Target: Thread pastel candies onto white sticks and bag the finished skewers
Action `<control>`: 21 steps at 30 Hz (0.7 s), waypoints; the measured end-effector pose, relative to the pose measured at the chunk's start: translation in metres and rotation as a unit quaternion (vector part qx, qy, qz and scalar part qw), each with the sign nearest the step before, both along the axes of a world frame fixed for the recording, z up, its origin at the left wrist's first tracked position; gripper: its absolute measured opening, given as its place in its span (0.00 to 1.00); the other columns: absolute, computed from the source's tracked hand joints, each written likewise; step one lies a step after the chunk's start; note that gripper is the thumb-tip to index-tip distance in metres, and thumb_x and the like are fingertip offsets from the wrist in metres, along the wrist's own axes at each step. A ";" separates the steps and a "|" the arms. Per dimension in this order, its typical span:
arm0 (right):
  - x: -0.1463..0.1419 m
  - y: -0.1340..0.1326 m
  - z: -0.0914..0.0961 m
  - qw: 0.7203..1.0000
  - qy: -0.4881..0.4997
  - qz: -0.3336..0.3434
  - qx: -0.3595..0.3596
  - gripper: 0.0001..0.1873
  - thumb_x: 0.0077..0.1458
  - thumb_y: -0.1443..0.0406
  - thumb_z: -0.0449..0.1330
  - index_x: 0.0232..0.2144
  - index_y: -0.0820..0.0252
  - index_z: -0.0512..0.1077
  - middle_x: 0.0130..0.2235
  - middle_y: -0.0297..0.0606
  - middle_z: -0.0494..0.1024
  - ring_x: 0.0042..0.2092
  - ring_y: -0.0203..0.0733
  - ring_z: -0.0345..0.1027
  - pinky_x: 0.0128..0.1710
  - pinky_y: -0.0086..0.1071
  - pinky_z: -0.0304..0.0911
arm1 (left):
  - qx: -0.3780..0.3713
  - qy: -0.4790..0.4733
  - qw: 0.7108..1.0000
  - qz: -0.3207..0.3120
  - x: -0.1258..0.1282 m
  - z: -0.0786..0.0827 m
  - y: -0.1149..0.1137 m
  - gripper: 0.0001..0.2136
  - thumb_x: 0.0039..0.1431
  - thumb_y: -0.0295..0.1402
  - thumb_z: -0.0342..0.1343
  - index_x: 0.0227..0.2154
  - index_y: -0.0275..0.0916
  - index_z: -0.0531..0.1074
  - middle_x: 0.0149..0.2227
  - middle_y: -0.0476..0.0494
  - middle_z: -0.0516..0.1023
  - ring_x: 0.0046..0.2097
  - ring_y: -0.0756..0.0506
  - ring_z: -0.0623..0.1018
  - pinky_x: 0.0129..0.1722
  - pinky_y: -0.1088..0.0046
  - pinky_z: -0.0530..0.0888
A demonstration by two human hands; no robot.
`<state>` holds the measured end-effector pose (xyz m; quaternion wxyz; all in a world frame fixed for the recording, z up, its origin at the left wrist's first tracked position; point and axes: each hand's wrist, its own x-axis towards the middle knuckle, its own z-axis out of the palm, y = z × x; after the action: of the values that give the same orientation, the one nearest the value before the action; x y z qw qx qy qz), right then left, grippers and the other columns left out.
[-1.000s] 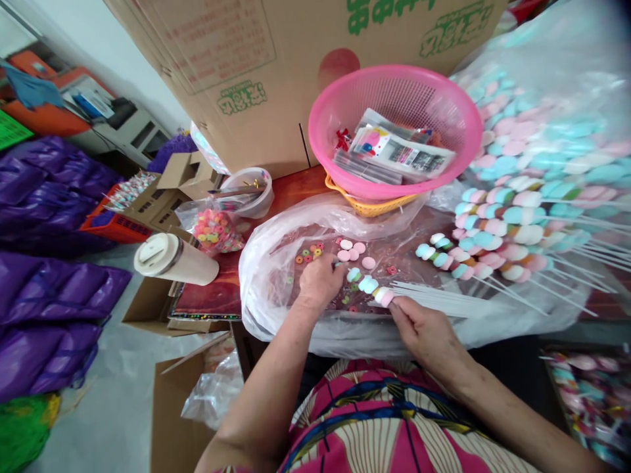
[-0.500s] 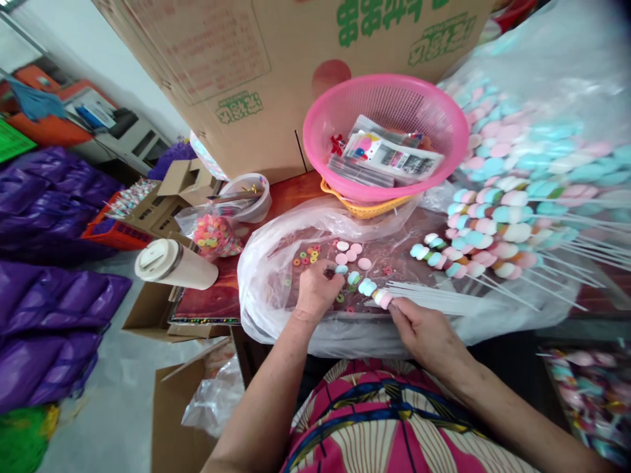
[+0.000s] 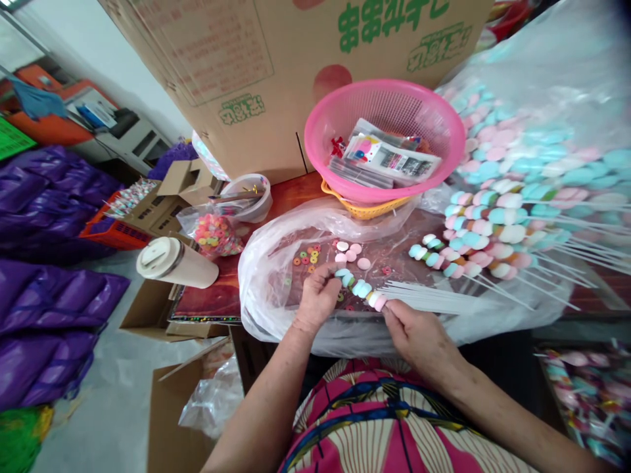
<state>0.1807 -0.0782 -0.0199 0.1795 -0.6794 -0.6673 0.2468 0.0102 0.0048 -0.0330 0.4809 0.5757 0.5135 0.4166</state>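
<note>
My right hand point(image 3: 419, 335) is closed around the lower end of a marshmallow skewer point(image 3: 362, 289), which slants up to the left. Pink, white and blue marshmallows are threaded on it, with small coloured rings between them. At its upper end, the fingers of my left hand point(image 3: 318, 295) pinch a blue marshmallow point(image 3: 342, 274) against a green ring. Just beyond lie several loose pink and white marshmallows point(image 3: 363, 263) and a group of coloured cereal rings point(image 3: 306, 257). Bare white sticks point(image 3: 424, 297) lie right of the skewer, on the clear plastic sheet point(image 3: 261, 289).
Finished skewers point(image 3: 486, 230) are piled at the right, before a large bag of marshmallows point(image 3: 547, 138). A pink basket point(image 3: 315, 148) stands behind, with a cardboard box point(image 3: 276, 72) at its back. On the left are a bag of rings point(image 3: 217, 234) and a white cup point(image 3: 190, 266).
The blue marshmallow in my left hand has moved right along the stick, closing the gap to the green ring. My right hand has shifted slightly left.
</note>
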 end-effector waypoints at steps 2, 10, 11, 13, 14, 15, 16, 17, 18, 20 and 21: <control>-0.002 -0.001 -0.001 1.000 -0.001 0.004 0.001 0.18 0.59 0.60 0.42 0.28 0.58 0.68 0.20 0.36 0.69 0.21 0.39 0.61 0.25 0.31 0.49 | 0.012 -0.003 1.000 0.003 0.001 -0.002 -0.006 0.13 0.55 0.28 0.50 0.41 0.39 0.75 0.38 0.46 0.79 0.41 0.48 0.76 0.45 0.70 0.71; -0.005 0.000 -0.004 0.998 -0.052 0.022 -0.016 0.17 0.60 0.62 0.44 0.34 0.59 0.72 0.24 0.40 0.75 0.25 0.42 0.67 0.26 0.32 0.47 | 0.124 0.114 0.985 -0.025 0.002 -0.006 -0.010 0.12 0.57 0.34 0.54 0.44 0.41 0.74 0.37 0.45 0.80 0.37 0.48 0.78 0.42 0.70 0.73; -0.006 0.001 -0.006 0.998 -0.057 0.022 -0.023 0.17 0.60 0.63 0.44 0.35 0.59 0.72 0.25 0.40 0.76 0.25 0.42 0.67 0.26 0.32 0.47 | 0.129 0.119 0.984 -0.021 0.003 -0.009 -0.010 0.12 0.58 0.34 0.54 0.44 0.40 0.74 0.36 0.45 0.81 0.36 0.48 0.78 0.41 0.71 0.73; -0.010 0.002 -0.010 0.997 -0.060 0.028 -0.037 0.15 0.60 0.64 0.45 0.36 0.59 0.72 0.26 0.41 0.76 0.26 0.42 0.67 0.26 0.31 0.47 | 0.150 0.127 0.980 -0.016 0.004 -0.015 -0.011 0.11 0.58 0.33 0.53 0.43 0.40 0.74 0.36 0.44 0.81 0.37 0.47 0.78 0.41 0.70 0.74; -0.013 0.003 -0.012 0.997 -0.057 0.035 -0.041 0.15 0.59 0.65 0.45 0.36 0.59 0.72 0.26 0.41 0.77 0.26 0.41 0.67 0.27 0.31 0.47 | 0.164 0.133 0.977 -0.017 0.005 -0.017 -0.011 0.11 0.59 0.33 0.52 0.42 0.40 0.74 0.37 0.43 0.81 0.38 0.47 0.78 0.42 0.70 0.74; -0.014 0.004 -0.015 0.997 -0.050 0.042 -0.042 0.14 0.59 0.65 0.46 0.36 0.59 0.72 0.27 0.41 0.76 0.26 0.41 0.67 0.27 0.31 0.47 | 0.177 0.141 0.974 -0.021 0.006 -0.019 -0.012 0.10 0.59 0.33 0.52 0.41 0.40 0.74 0.38 0.42 0.81 0.39 0.46 0.78 0.43 0.69 0.74; -0.016 0.004 -0.017 0.997 -0.039 0.047 -0.041 0.14 0.59 0.66 0.45 0.35 0.59 0.71 0.26 0.41 0.76 0.26 0.41 0.66 0.27 0.31 0.48 | 0.184 0.150 0.971 -0.027 0.007 -0.019 -0.013 0.10 0.59 0.33 0.52 0.41 0.40 0.75 0.39 0.42 0.80 0.41 0.45 0.78 0.45 0.68 0.73; -0.016 0.005 -0.019 0.998 -0.020 0.046 -0.036 0.14 0.59 0.66 0.45 0.33 0.59 0.71 0.26 0.40 0.75 0.26 0.40 0.65 0.27 0.31 0.48 | 0.183 0.156 0.970 -0.034 0.007 -0.018 -0.013 0.10 0.59 0.33 0.52 0.40 0.40 0.75 0.41 0.41 0.80 0.43 0.44 0.78 0.46 0.66 0.73; -0.016 0.005 -0.021 0.999 0.006 0.039 -0.028 0.14 0.59 0.65 0.45 0.31 0.59 0.70 0.25 0.39 0.74 0.26 0.39 0.64 0.27 0.30 0.49 | 0.173 0.153 0.972 -0.038 0.007 -0.016 -0.013 0.10 0.58 0.34 0.52 0.40 0.41 0.76 0.42 0.41 0.80 0.45 0.43 0.77 0.48 0.65 0.72; -0.012 0.006 -0.020 0.997 0.078 0.006 -0.005 0.15 0.60 0.62 0.45 0.26 0.58 0.66 0.22 0.35 0.70 0.25 0.37 0.61 0.27 0.29 0.51 | 0.120 0.095 0.988 -0.020 0.008 -0.009 -0.012 0.11 0.58 0.37 0.53 0.41 0.42 0.75 0.44 0.41 0.79 0.48 0.43 0.76 0.51 0.65 0.70; -0.010 0.006 -0.017 0.993 0.117 -0.010 0.007 0.15 0.60 0.60 0.45 0.24 0.58 0.64 0.21 0.33 0.68 0.25 0.36 0.59 0.27 0.28 0.51 | 0.074 0.031 0.997 0.003 0.009 -0.004 -0.010 0.12 0.58 0.39 0.54 0.42 0.43 0.75 0.44 0.42 0.78 0.48 0.43 0.75 0.52 0.65 0.69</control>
<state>0.1703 -0.0724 -0.0372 0.2634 -0.6515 -0.6362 0.3186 0.0191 -0.0049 -0.0370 0.4194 0.6206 0.4980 0.4370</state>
